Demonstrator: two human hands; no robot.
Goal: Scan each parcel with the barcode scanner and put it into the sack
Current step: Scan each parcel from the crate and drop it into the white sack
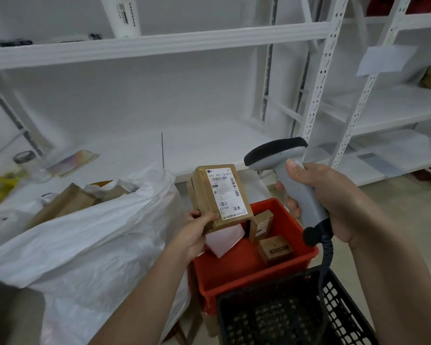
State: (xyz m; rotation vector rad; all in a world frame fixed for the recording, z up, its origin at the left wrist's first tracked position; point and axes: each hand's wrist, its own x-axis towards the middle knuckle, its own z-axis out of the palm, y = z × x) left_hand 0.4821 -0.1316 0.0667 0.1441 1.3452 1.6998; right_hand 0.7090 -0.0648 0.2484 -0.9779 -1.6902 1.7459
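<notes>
Holding one parcel in the left hand, thumb on the labelled face and fingers curled behind its lower left corner; label tilted up toward the camera, barcodes legible. Gripping one scanner in the right hand, fingers wrapped round the grey handle, thumb on top, black head pointing left, just right of the parcel and apart from it. One dark coiled cable dropping from the handle's base.

Counted by the red bin: two small brown boxes inside it at its far right, one upright, the other nearer; one white-pink slip leaning at its far left, below the held parcel. Held parcel above the bin's far left corner. One black mesh basket overlapping the bin's near right corner. One white sack touching the bin's left side, mouth open toward the far side, several brown parcels inside, count unclear.

Beyond the bin, white shelving: the lower shelf's front edge just behind the parcel, bare board stretching left. Farther left of the sack, one tape roll and one flat shiny packet, blurred. Right of the bin, pale floor open past the right wrist.
</notes>
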